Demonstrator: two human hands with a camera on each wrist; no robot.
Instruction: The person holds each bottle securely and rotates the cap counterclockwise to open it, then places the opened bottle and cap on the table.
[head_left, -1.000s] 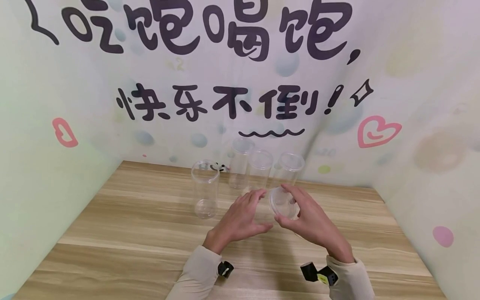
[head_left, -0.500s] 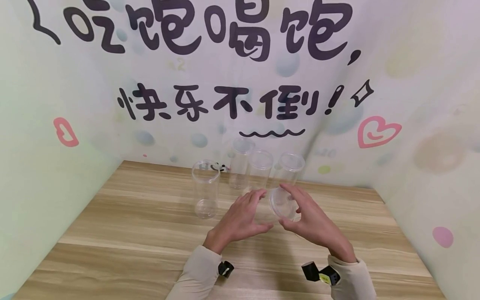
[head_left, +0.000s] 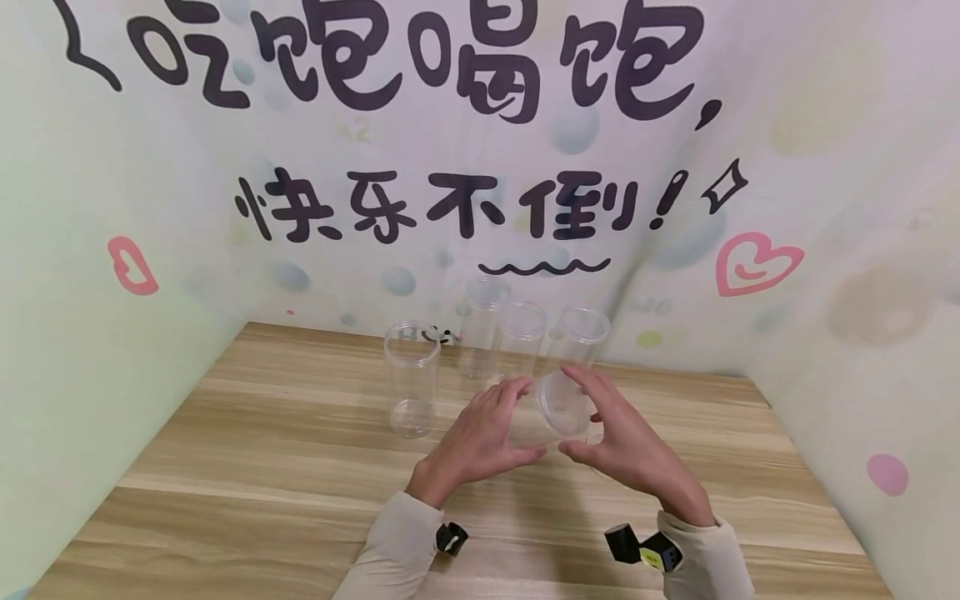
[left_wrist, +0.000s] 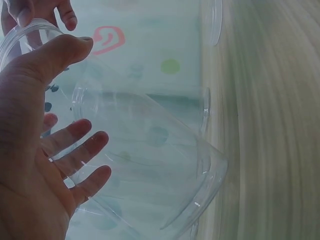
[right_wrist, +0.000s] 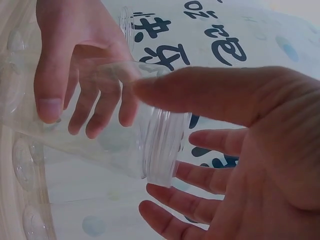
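My left hand (head_left: 480,433) holds a clear plastic jar (head_left: 527,423) round its body, tilted on its side above the table, its mouth end toward the right. In the left wrist view, the jar's base (left_wrist: 202,195) slants down toward the back. A clear ridged lid (right_wrist: 162,150) covers that mouth end in the right wrist view. Around the lid curve the fingers and thumb of my right hand (head_left: 626,433), index finger at its upper edge. Its thumb overlaps the jar's neck in the right wrist view, other fingertips right at the lid's lower edge.
A clear jar (head_left: 412,383) with an uncovered top stands upright to the left. Behind the hands stand three more clear jars (head_left: 521,333), close to the back wall (head_left: 337,283). The wooden table (head_left: 247,492) meets walls at both sides.
My right hand has shifted slightly right, its thumb moving off the lid's near edge. The lidded end has tipped a little; my left hand stays in place.
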